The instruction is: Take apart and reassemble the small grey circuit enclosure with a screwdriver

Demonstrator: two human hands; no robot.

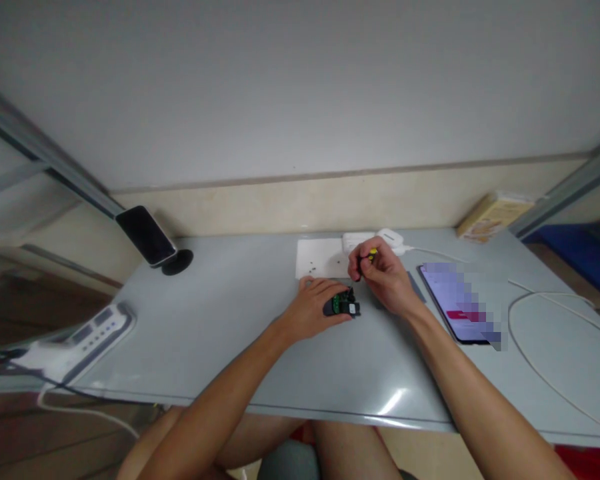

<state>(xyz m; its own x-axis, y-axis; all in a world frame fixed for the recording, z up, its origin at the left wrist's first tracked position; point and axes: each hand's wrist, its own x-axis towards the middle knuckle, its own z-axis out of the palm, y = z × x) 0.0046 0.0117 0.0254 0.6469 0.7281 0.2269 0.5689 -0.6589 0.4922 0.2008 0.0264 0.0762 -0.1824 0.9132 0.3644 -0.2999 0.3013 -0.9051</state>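
My left hand (314, 308) rests on the grey table (220, 333) and grips a small black device with a green circuit board (342, 304) showing. Just above and to the right of it, my right hand (384, 273) is closed around a small screwdriver with a yellow and black handle (369, 256), its tip pointing down toward the device. A white sheet of paper (318, 259) lies behind both hands with a few tiny dark screws (312, 269) on it.
A phone with a lit screen (459, 301) lies at the right. White charger parts (375, 239) and a looping white cable (525, 347) sit behind it. A dark phone on a stand (150, 237) is back left, a power strip (87, 333) at left, a box (490, 215) back right.
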